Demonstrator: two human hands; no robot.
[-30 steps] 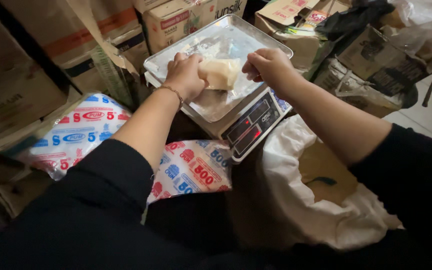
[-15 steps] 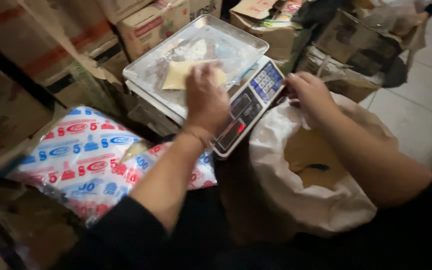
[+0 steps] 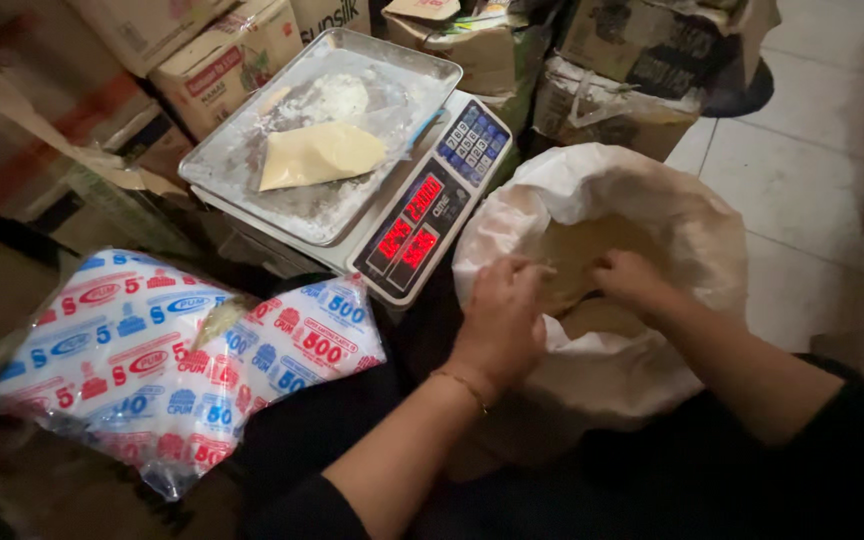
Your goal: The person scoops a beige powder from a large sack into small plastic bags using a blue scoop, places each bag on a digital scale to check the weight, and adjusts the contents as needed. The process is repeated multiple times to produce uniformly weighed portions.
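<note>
The tiled floor [image 3: 812, 200] carries cardboard boxes [image 3: 612, 100] at the back and the white sack [image 3: 652, 210], which stands near them.

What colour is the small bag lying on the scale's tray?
Pale yellow bag, seen in the head view.

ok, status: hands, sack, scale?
Left hand on white sack rim, right hand inside it. Pale filled bag alone on scale tray. Nothing blocking.

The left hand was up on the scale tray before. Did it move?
Yes. The left hand has left the scale tray and come down to the white sack, beside the right hand.
</note>
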